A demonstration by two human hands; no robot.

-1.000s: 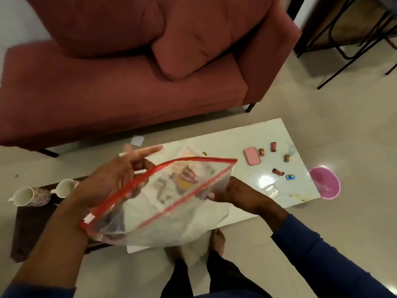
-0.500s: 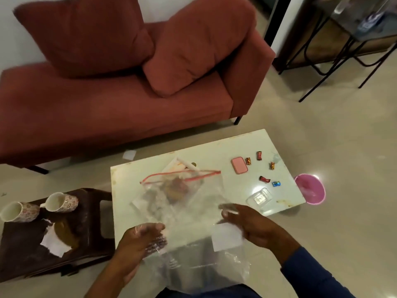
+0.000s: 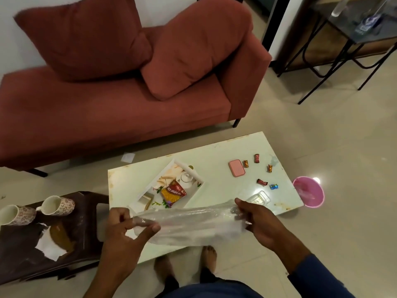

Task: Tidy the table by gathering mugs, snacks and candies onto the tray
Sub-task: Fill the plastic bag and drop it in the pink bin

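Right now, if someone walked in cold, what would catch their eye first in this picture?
Probably the clear plastic bag stretched between the left hand and right hand over the table's near edge. Next, the white tray mid-table holding a red and yellow snack packet, then the candies scattered to the right.

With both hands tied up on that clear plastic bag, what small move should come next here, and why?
Probably set the clear plastic bag aside to free a hand. The left hand and right hand both grip its ends, while five wrapped candies, such as the blue one, lie loose on the white table, and two floral mugs sit on the dark stool. Only a snack packet is in the tray.
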